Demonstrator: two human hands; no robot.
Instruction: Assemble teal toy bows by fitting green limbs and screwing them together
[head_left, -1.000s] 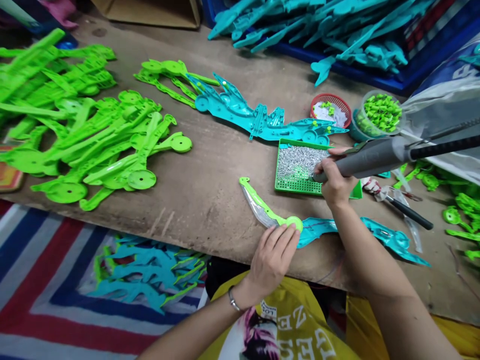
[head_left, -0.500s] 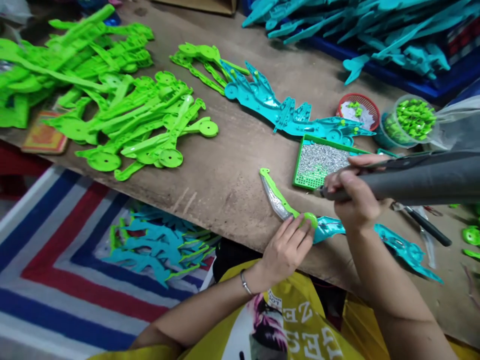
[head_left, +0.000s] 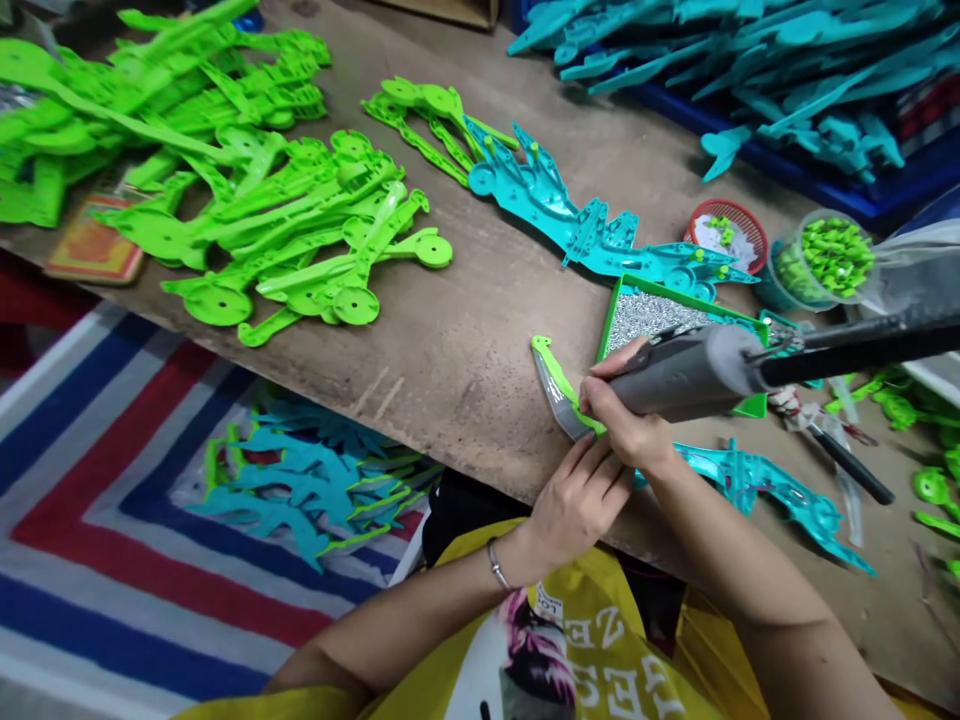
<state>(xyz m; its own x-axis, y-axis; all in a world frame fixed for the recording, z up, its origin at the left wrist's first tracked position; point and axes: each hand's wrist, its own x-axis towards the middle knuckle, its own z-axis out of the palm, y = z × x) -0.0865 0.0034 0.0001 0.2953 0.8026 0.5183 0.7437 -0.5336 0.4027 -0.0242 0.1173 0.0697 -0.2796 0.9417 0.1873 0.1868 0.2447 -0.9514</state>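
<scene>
My right hand (head_left: 630, 428) is closed around a grey electric screwdriver (head_left: 679, 372), which lies nearly level and points left over the work. Its tip is hidden behind my fingers. My left hand (head_left: 576, 502), just below, has its fingers together over a curved green plastic part (head_left: 553, 370) with a silvery inset, holding it on the table. A teal plastic part (head_left: 757, 472) extends to the right from under my hands; the joint between the two is covered. Behind the screwdriver stands a green tray (head_left: 606, 335) of small silver screws.
Green plastic parts (head_left: 300, 240) are heaped at left. A longer teal assembly (head_left: 540, 205) lies behind the tray. Beyond are a red basket (head_left: 759, 235), a clear tub (head_left: 802, 285) of small green pieces and a blue crate (head_left: 825, 190) of teal parts. A black-handled tool (head_left: 855, 465) lies at right.
The screwdriver and my right hand have moved left and down, from beside the screw tray to above the green part. My left hand stays on that part.
</scene>
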